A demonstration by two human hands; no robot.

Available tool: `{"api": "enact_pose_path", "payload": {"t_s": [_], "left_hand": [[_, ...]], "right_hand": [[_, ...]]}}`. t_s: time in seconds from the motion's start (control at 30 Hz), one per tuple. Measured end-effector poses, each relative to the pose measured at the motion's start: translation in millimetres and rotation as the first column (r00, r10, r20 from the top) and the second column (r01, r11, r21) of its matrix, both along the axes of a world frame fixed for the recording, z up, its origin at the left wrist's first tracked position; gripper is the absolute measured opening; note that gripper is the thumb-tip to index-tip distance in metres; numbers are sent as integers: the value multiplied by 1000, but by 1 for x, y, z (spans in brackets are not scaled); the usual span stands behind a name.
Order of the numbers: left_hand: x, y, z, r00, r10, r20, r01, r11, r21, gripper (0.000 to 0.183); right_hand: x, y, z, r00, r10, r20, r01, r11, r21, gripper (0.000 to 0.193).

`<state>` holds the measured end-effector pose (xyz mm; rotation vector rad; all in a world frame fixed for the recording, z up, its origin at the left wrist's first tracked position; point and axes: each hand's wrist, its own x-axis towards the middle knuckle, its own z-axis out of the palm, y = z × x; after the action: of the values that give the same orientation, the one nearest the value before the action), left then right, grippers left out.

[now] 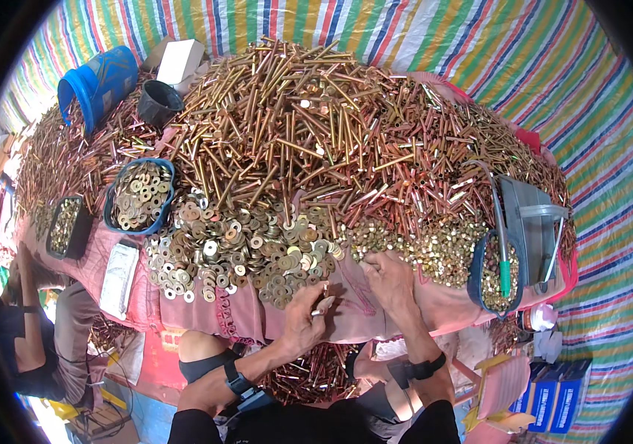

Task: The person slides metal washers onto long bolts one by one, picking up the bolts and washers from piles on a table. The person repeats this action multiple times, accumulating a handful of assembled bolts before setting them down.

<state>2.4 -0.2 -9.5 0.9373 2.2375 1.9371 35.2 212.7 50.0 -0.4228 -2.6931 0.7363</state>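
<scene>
My left hand (303, 317) is closed over the near edge of the cloth, just in front of the washers. It grips a bolt (325, 289), mostly hidden by the fingers, with one metal end poking out. Flat round washers (246, 248) lie heaped ahead of that hand. My right hand (390, 283) reaches to the near border of a spread of small brassy nuts (435, 248). Its fingers are bent together at the nuts, and what they hold is hidden. Behind both piles rises a large mound of long brass-coloured bolts (279, 133).
A blue basin of washers (113, 214) and a dark nut tray (83, 240) stand left. At right are a nut container (477, 285) and a grey scoop-like bin (524, 192). A blue bucket (91, 103) lies tipped at far left. Another person's arm (31, 318) shows left.
</scene>
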Motion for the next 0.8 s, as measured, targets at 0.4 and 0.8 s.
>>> {"api": "enact_pose_path", "payload": {"t_s": [0.4, 0.8], "left_hand": [[5, 3, 1, 994, 8, 112, -24, 991, 135, 54], [2, 3, 2, 996, 34, -87, -28, 997, 71, 44]], "right_hand": [[-4, -4, -10, 993, 99, -64, -88, 983, 164, 14], [-1, -5, -19, 984, 114, -137, -157, 919, -363, 11]]}}
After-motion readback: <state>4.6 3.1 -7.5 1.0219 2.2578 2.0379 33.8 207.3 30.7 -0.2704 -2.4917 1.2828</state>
